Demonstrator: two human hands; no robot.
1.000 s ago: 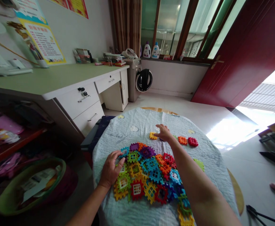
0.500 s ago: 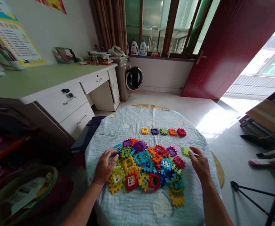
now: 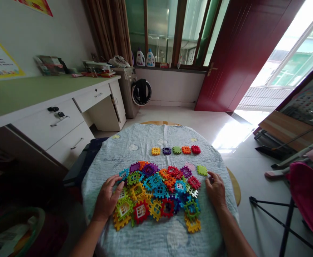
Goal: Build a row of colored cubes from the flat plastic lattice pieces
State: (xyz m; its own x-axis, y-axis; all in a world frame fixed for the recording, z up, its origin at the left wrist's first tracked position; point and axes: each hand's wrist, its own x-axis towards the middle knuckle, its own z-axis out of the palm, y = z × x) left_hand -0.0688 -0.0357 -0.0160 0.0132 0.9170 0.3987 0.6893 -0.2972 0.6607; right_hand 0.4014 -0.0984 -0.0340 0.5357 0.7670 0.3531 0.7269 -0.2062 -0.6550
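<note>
Standing at my far left is a green-topped desk (image 3: pixel 38 91) with white drawers, and low down, in heavy shadow, what looks like a basket (image 3: pixel 40 216). My left grip (image 3: pixel 106 197) lies loosely open beside the pile, thumb apart from the fingers, holding nothing that I can see, fingertips at a light-blue piece (image 3: pixel 124 174). From there the pile of toothed plastic pieces (image 3: pixel 160 191) spreads across the cloth-covered surface (image 3: pixel 127 153), frames overlapping, some with white lattice windows. Beyond it runs a spaced row: yellow block (image 3: pixel 155 151), dark purple block (image 3: pixel 166 151), green block (image 3: pixel 177 150), orange block (image 3: pixel 186 150) and red block (image 3: pixel 195 149). At the pile's near right corner, a green frame (image 3: pixel 191 208) overlaps a yellow frame (image 3: pixel 192 225). Right of the pile, apart from it, lies a lime piece (image 3: pixel 202 170). Just beside it, my right grip (image 3: pixel 215 189) is half curled but not closed on anything; I can't tell whether a fingertip touches the piece. Farther right, black legs (image 3: pixel 288 223) stand on the floor.
</note>
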